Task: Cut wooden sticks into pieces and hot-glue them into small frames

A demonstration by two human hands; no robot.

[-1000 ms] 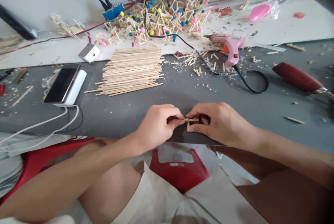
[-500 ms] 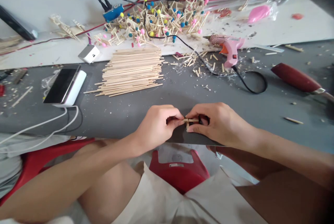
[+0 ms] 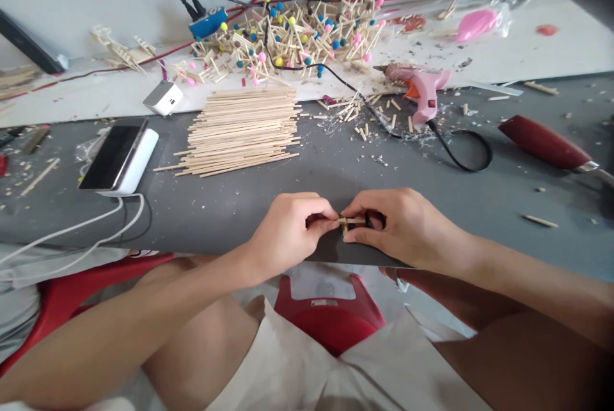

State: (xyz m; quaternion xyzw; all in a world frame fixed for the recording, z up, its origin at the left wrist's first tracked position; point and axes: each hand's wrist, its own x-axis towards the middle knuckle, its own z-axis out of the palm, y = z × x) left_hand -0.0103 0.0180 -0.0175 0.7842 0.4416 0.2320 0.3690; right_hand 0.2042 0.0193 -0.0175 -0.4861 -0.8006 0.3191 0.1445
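Close to the table's front edge, my left hand [image 3: 297,225] pinches the left end of a small piece made of short wooden sticks [image 3: 345,225]. My right hand [image 3: 396,222] grips the same piece from the right, thumb and fingers closed about it. The sticks seem to cross one another between my fingertips, though fingers cover much of the piece. Beyond my left hand lies a bundle of long thin wooden sticks [image 3: 244,133]. A pink glue gun [image 3: 425,88] rests farther back on the right, its black cord looping beside it.
Stick assemblies with coloured balls [image 3: 297,34] are heaped along the white ledge. A phone [image 3: 115,155] leans on a white block at left, with white cables. At right lie a red-handled tool [image 3: 547,142] and a loose stick [image 3: 540,221]. Short stick offcuts [image 3: 352,107] are scattered mid-table.
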